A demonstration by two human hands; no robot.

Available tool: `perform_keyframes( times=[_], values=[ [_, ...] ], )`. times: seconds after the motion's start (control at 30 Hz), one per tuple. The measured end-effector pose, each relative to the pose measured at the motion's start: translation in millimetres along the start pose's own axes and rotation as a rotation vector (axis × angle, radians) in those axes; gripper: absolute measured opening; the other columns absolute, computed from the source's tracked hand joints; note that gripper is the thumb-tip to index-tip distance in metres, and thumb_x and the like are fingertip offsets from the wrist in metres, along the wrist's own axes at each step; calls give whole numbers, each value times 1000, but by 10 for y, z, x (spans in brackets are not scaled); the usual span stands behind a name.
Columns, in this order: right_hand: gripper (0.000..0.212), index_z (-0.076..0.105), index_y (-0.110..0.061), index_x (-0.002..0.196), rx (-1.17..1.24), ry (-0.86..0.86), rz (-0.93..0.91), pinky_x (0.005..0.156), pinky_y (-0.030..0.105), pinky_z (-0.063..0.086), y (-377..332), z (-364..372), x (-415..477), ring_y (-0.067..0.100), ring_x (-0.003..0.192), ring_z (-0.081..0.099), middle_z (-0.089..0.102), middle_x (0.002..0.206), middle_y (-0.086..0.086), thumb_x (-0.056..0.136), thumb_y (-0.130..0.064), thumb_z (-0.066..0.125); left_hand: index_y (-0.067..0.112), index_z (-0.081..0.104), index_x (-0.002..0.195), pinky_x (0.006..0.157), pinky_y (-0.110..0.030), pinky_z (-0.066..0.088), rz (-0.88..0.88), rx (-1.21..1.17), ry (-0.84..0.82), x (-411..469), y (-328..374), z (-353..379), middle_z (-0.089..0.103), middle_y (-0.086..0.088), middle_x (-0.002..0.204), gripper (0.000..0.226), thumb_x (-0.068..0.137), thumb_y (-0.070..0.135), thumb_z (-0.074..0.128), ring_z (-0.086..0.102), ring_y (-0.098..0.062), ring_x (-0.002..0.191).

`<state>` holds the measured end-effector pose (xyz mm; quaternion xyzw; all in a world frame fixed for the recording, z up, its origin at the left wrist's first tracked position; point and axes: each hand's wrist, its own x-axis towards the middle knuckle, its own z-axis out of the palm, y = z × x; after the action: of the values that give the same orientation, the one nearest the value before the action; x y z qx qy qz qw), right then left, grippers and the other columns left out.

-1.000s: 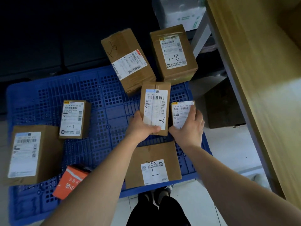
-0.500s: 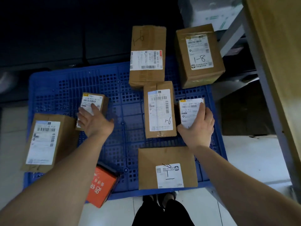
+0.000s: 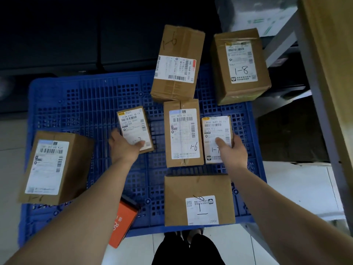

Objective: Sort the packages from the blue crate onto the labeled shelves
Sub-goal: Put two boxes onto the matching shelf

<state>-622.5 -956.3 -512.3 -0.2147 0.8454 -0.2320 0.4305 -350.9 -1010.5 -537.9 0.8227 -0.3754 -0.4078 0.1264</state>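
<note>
Packages lie label-up across the blue crate, so the handwritten shelf codes can be read at a glance.

Left grip: thumb pressed on the label, fingers curled round the side of a small box left of crate centre. That box lies askew. Its code is blurred, possibly 1-7.

Right grip: thumb on the label, fingers wrapped round the outer edge of a second small box right of crate centre. Code 1-7 is legible.

My reading: boxes with matching codes are being gathered, one per grip, to save a trip to the shelf. Both look small enough for a one-handed hold.

A 1-6 box and a 1-8 box lean over the crate's far edge. A large box overhangs the left edge, and an orange box hangs off the near-left corner.

Shelf frame stands just beyond the crate's right side, within easy reach. Neither small box has left the crate yet.
</note>
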Motion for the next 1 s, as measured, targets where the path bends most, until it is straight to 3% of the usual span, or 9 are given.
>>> perform_keyframes(
  times=[0.07, 0.17, 0.3, 0.47, 0.6, 0.7, 0.8, 0.93, 1.0],
  values=[
    [46, 54, -30, 130, 102, -72, 80, 97, 43, 48, 18, 18, 35, 19, 105, 61, 65, 113, -8, 86, -42, 65, 10, 27, 148, 102, -32, 40, -88, -158, -145, -22, 15, 103, 42, -7, 146, 89, 78, 18, 80, 46, -24, 127],
    [49, 49, -29, 135, 163, -138, 97, 95, 36, 42, 35, 49, 58, 16, 106, 58, 63, 116, -8, 90, -41, 63, 12, 52, 133, 88, -27, 44, -180, -285, -289, -88, 20, 221, 59, -2, 130, 59, 80, 10, 77, 56, -17, 106],
    [37, 51, -32, 125, 262, -169, 132, 87, 34, 44, 30, 35, 62, 14, 95, 62, 65, 108, -8, 91, -39, 62, 14, 49, 130, 103, -42, 43, -204, -408, -255, -114, -28, 281, 63, -2, 121, 59, 78, 13, 78, 58, -20, 109],
    [31, 55, -32, 118, 291, -212, 146, 89, 38, 51, 22, 18, 65, 16, 93, 66, 71, 103, -4, 89, -37, 64, 15, 43, 132, 95, -42, 50, -222, -569, -180, -150, -63, 243, 60, -2, 123, 57, 85, 25, 74, 60, -21, 108],
    [50, 47, -34, 127, 327, -272, 126, 91, 47, 54, -28, -17, 46, 22, 94, 68, 70, 110, 2, 83, -33, 72, 14, 36, 134, 97, -39, 48, -180, -554, -86, -203, -28, 193, 54, -2, 123, 63, 84, 22, 74, 58, -21, 107],
    [86, 36, -47, 135, 308, -261, 106, 94, 49, 52, -151, -13, -71, 24, 103, 65, 61, 125, 4, 61, -52, 80, 10, 33, 136, 88, -25, 42, -118, -556, 19, -276, 46, 113, 48, 0, 120, 64, 86, 14, 72, 52, -15, 104],
    [93, 38, -56, 126, 297, -172, 47, 96, 46, 50, -244, -13, -166, 25, 108, 61, 50, 133, 1, 44, -65, 79, 9, 32, 137, 91, -23, 40, -72, -602, 93, -360, 129, -37, 49, -1, 121, 65, 86, 12, 71, 51, -13, 106],
    [79, 39, -44, 137, 262, -126, -118, 90, 35, 46, -483, -81, -393, 19, 104, 51, 34, 126, -3, 70, -47, 80, 15, 34, 134, 101, -34, 44, -20, -679, 127, -521, 250, -287, 53, 0, 121, 62, 85, 13, 72, 56, -17, 111],
    [78, 38, -41, 139, 254, -115, -205, 88, 33, 44, -628, -105, -527, 18, 105, 49, 32, 127, -2, 73, -43, 79, 17, 37, 133, 103, -43, 46, 9, -726, 130, -663, 322, -415, 56, 0, 124, 60, 85, 15, 73, 58, -21, 114]
  ],
)
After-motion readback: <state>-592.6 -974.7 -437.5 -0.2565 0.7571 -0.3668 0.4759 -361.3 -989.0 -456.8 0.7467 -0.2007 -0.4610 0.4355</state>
